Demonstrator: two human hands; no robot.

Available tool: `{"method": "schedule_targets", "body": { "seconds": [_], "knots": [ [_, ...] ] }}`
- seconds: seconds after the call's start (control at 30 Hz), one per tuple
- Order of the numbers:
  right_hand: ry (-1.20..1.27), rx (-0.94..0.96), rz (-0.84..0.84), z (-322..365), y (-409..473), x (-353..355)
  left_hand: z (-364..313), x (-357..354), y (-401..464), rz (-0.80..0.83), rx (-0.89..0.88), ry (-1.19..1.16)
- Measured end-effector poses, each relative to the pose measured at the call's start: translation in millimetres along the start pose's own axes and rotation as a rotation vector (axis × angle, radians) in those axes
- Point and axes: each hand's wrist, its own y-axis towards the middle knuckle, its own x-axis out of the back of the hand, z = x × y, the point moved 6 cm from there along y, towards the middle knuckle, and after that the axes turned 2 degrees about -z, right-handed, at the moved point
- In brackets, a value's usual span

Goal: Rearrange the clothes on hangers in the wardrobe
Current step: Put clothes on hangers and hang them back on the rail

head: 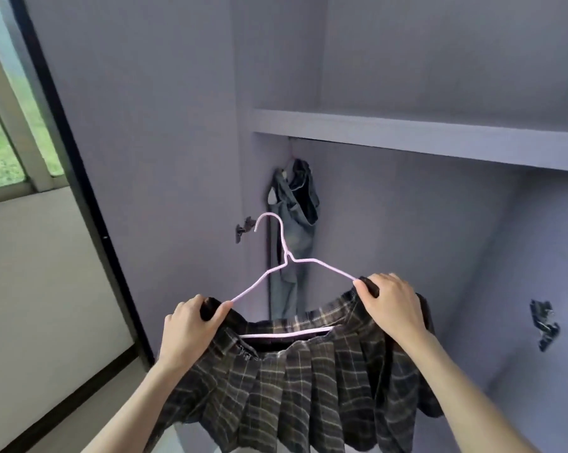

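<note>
Pink wire makes the hanger, thin and light, and it will probably bend a little if it is pulled hard. On it sits a dark plaid pleated skirt, held up in front of the open wardrobe, below the shelf. The cloth looks soft and not heavy; it can slip along the smooth wire, so the best places to hold are the two ends of the waistband, where the hanger's shoulders enter it.

The left hand grips the left end of the waistband with curled fingers, thumb on top. The right hand grips the right end in the same way.

A grey-blue garment hangs in the back corner. Its hanger and the rail are hidden under the shelf, so it cannot be told where the hook should go. The skirt's hem is cut off at the bottom edge. A small dark fitting on the side wall and another dark thing at the right are hard to identify.
</note>
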Motion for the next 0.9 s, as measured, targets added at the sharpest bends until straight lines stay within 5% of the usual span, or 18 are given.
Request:
{"method": "schedule_targets", "body": {
  "seconds": [0.2,0.4,0.63,0.9],
  "knots": [
    [-0.268,-0.099,-0.086,-44,31,10,-53,-73,58,0.247,-0.108,-0.090],
    [-0.451,-0.453,0.160,-99,52,-14,-110,-108,106,0.330,-0.326,-0.155],
    [0.037,-0.918,0.315,-142,71,-74,-185,-120,207,0.080,-0.696,-0.147],
    [0.498,-0.944,-0.019,-129,144,-97,-284,-117,279,-0.168,-1.028,0.051]
  ]
}}
